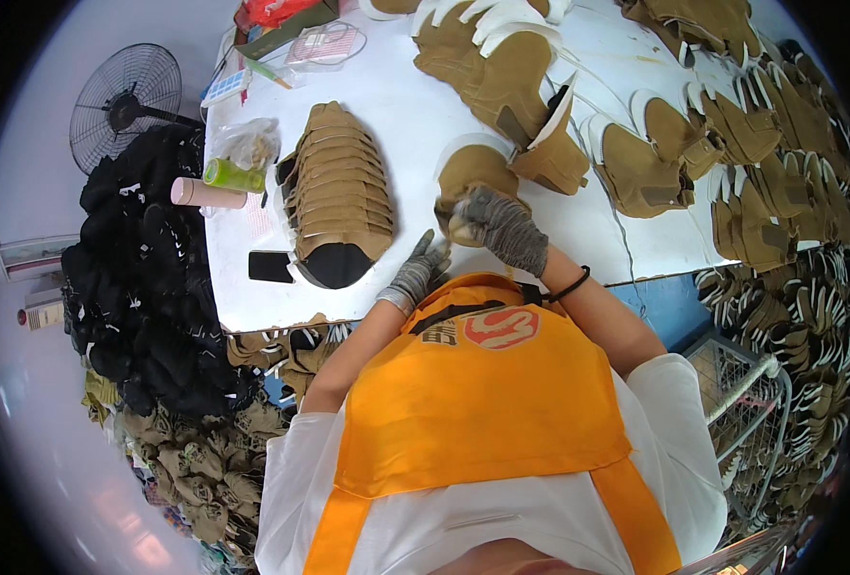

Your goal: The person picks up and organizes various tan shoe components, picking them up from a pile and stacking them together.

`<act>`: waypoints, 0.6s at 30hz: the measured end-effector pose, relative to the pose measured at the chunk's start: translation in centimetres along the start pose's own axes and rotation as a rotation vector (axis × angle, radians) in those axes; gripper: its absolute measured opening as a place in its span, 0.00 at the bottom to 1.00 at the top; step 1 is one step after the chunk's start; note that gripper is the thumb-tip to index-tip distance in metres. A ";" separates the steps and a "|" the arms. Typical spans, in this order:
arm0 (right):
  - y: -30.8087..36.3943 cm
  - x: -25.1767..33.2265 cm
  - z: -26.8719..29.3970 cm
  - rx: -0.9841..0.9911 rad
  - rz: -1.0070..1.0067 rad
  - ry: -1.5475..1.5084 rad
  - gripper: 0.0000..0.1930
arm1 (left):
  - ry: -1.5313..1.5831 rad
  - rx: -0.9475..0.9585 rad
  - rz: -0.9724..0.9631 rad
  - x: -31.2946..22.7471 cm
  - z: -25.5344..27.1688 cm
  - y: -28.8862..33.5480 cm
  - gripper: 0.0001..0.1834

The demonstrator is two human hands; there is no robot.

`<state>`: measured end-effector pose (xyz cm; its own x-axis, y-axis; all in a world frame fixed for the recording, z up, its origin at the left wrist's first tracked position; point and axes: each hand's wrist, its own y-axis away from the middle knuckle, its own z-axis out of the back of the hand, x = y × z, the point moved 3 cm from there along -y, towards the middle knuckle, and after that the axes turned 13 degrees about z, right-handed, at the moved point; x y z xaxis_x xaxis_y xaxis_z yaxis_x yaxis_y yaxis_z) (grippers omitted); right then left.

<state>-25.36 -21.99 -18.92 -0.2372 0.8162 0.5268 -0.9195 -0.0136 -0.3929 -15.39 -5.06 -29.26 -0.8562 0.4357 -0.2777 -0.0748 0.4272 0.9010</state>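
A brown shoe upper with a white edge (477,172) lies at the table's near side. My right hand (500,228), in a grey knit glove, is closed over the near edge of that upper, its fingers curled. Just to the left, my left hand (419,272), also gloved, is by the table edge with fingers stretched out and no piece visible in it. Its inner side is partly hidden. A row of stacked brown uppers (343,187) lies overlapped to the left of my hands. Against the held piece's far right side leans another brown upper (551,158).
The white table (406,105) carries more brown uppers (640,168) at right. A phone (270,266), a pink bottle (204,193) and a green bottle (233,176) sit at left. A fan (126,101) and black heap (147,268) stand beyond; a wire rack (751,422) is at lower right.
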 end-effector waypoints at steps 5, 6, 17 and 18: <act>1.2 1.4 3.5 -0.043 -0.195 -0.221 0.11 | -0.491 -0.187 -0.584 -2.0 -1.1 2.5 0.39; 1.1 1.8 5.1 -0.100 -0.310 -0.320 0.10 | -0.648 -0.209 -0.762 -2.9 -1.9 4.0 0.39; 1.2 -10.5 12.1 -0.664 -0.706 0.168 0.29 | -0.724 -0.068 -0.730 -5.2 -5.7 8.5 0.23; 2.1 -11.0 13.2 -0.821 -0.725 0.091 0.26 | -0.680 -0.010 -0.725 -5.7 -6.3 9.1 0.23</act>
<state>-28.81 -38.62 -15.62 0.3302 0.5156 0.7906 -0.3352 0.8471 -0.4124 -14.46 -8.68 -17.42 -0.1272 0.4347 -0.8915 -0.4709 0.7646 0.4400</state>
